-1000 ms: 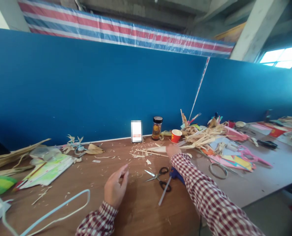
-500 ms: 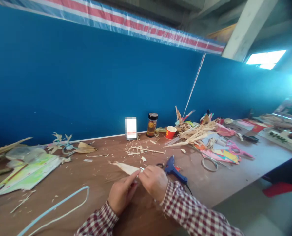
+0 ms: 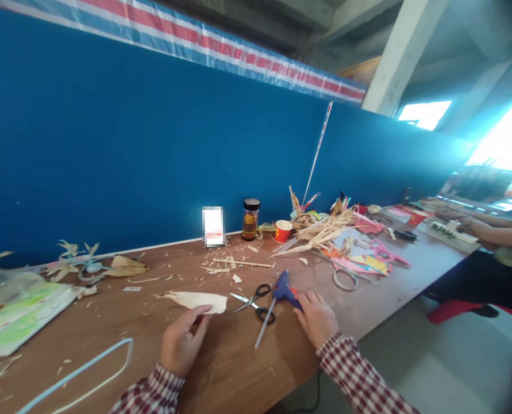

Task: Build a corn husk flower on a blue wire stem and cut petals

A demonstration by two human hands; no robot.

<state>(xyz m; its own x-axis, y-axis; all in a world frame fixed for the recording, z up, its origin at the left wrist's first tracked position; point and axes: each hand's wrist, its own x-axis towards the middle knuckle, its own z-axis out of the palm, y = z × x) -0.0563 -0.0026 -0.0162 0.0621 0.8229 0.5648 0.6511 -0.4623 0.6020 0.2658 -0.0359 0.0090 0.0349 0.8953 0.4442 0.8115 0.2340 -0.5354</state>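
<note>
My left hand (image 3: 180,344) rests on the brown table (image 3: 221,368) and pinches the near edge of a pale husk piece (image 3: 195,299) that lies flat. To its right, my right hand (image 3: 318,317) lies knuckles up with its fingers curled on the handle of a blue glue gun (image 3: 283,286). The gun's clear glue stick (image 3: 263,332) points back toward me. Black-handled scissors (image 3: 254,300) lie partly open between my two hands, touched by neither.
A dark jar (image 3: 250,219), a red paper cup (image 3: 283,230), a heap of dry husks (image 3: 322,231), pink scissors (image 3: 382,253) and a tape ring (image 3: 344,279) crowd the far right. A light blue wire loop (image 3: 79,375) lies near left. Another person's arms (image 3: 495,229) rest at far right.
My right hand drew back from the far husk pile with a husk piece, passed it to my left hand, then moved right onto the glue gun. The view swung right.
</note>
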